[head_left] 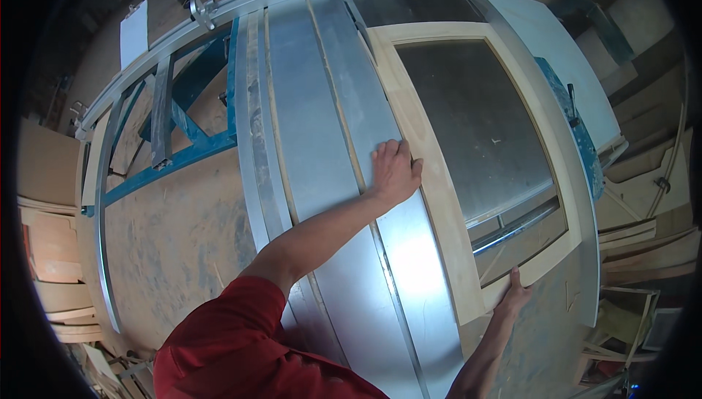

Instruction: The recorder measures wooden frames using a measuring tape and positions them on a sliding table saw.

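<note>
A pale wooden door frame (433,180) with an open middle lies lengthwise on the panel saw's table. My left hand (395,172) rests on the grey metal sliding table (329,158), against the left edge of the frame; its fingers are slightly apart and bent, with the thumb side at the wood. At the frame's near end, my right hand (515,295) grips the near rail, thumb on top and the other fingers hidden beneath. That near end juts out past the dark table surface (475,114), and the floor shows through the opening there.
A long metal fence (241,6) with a round clamp knob (202,10) crosses the far left. Below it is a blue support frame (194,132). A white clipboard (134,36) stands behind the fence. Wooden boards (651,253) are stacked at right; more panels (55,253) lean at left.
</note>
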The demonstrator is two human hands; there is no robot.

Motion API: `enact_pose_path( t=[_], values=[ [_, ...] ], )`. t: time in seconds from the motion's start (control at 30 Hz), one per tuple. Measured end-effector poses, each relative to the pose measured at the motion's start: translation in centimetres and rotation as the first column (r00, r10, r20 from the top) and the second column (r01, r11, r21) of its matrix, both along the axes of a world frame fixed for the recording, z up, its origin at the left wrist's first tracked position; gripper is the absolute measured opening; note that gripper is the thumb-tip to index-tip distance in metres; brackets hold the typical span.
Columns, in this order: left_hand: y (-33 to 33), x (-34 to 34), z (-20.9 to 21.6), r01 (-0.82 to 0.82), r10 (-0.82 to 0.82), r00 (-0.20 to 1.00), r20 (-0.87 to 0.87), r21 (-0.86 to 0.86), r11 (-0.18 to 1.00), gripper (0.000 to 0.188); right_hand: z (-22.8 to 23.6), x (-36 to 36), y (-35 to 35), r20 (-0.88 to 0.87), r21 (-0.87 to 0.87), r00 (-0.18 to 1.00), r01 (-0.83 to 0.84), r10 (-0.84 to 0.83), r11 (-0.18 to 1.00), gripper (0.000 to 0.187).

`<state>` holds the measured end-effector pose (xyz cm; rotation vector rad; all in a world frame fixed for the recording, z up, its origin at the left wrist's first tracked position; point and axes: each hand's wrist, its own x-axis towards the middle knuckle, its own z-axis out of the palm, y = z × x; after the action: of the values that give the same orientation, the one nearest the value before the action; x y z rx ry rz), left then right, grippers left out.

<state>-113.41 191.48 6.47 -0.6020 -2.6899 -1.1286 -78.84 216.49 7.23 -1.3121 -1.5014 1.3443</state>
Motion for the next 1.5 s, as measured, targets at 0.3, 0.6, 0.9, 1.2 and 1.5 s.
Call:
enact_pose_path(
  t=[0.3,0.6,0.9,1.2,1.5],
  values=[
    [-4.3,-8.2,-2.5,-0.039,0.039,0.999,0.008,-0.028,0.999,0.035,-2.3,-8.6,-4.4,0.01,0.005,0.999,-0.03,0.03,1.0,0.049],
    [-5.9,-11.3,-6.6,-0.089,0.093,0.992,-0.081,0.048,0.995,0.05,-5.4,-14.9,-7.4,-0.039,0.008,0.998,-0.043,0.044,0.999,0.054],
    [-7.5,-13.6,-10.3,-0.056,0.063,0.996,-0.066,0.104,0.993,0.057,-10.0,-20.9,-8.8,0.005,0.194,0.993,-0.119,0.12,0.974,0.064],
    [-8.7,-18.6,-12.4,-0.024,0.028,0.999,-0.036,0.108,0.994,0.057,-12.4,-30.0,-10.2,0.357,0.436,0.934,-0.16,-0.008,0.886,0.088],
    [-8.6,-21.6,-12.9,-0.017,0.02,1.0,-0.02,0.112,0.994,0.056,-12.1,-37.1,-10.1,0.627,0.525,0.777,-0.364,-0.06,0.769,0.061]
  ],
)
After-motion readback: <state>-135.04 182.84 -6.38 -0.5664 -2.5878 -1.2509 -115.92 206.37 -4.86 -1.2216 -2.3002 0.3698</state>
